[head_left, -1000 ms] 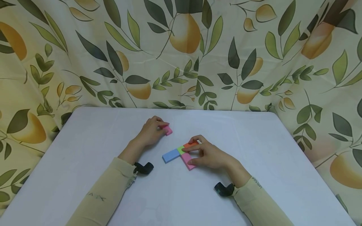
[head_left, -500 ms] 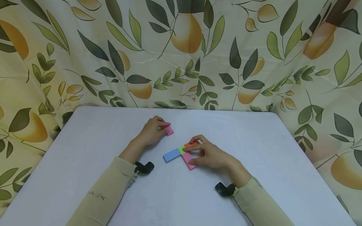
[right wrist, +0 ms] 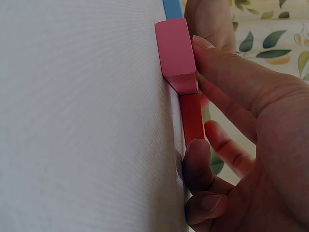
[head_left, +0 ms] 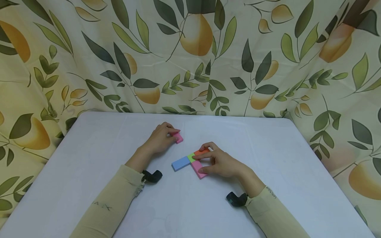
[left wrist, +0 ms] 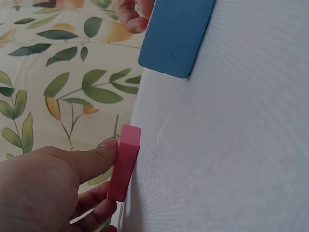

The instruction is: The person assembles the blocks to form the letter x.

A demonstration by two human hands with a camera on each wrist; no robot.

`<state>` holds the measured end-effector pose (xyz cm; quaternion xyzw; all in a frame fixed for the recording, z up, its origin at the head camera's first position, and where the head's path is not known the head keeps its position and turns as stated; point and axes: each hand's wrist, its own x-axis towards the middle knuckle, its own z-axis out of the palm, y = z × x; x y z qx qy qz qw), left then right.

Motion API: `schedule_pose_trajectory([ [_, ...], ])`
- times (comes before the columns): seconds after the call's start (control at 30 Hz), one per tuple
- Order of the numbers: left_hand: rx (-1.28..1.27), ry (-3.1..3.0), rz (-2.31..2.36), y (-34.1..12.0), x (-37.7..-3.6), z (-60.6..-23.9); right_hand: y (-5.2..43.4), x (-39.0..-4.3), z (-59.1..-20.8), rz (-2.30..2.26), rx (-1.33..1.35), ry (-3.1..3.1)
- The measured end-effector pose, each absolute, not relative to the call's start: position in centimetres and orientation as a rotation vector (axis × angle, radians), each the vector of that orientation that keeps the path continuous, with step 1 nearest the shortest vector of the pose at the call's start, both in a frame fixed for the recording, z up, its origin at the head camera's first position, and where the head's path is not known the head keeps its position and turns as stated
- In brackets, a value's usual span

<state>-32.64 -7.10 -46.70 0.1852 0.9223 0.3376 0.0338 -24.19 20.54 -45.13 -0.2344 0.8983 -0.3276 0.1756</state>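
A small flat pink foam block (head_left: 178, 138) lies on the white counter (head_left: 89, 158), apart from the others and further back. Nearer, four flat foam blocks lie touching each other: a blue rectangular one (head_left: 180, 163) on the left, a small green one (head_left: 190, 157) in the middle, an orange one (head_left: 201, 152) behind, and a longer pink one (head_left: 197, 169) in front.

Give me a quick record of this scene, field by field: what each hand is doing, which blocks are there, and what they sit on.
left hand: left hand pinches a lone pink block
right hand: right hand holds the cluster, fingers on the orange block and the second pink block
cluster: blue block, green block, orange and pink pieces, lying flat and touching
surface: white table
backdrop: leaf-and-fruit curtain
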Motion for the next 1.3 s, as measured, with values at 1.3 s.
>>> schedule_pose_trajectory([
  [1.3, 0.592, 2.808, 1.053, -6.95, -32.22, -46.3, 20.47, -24.11, -45.01, -0.933, -0.653, 2.54],
])
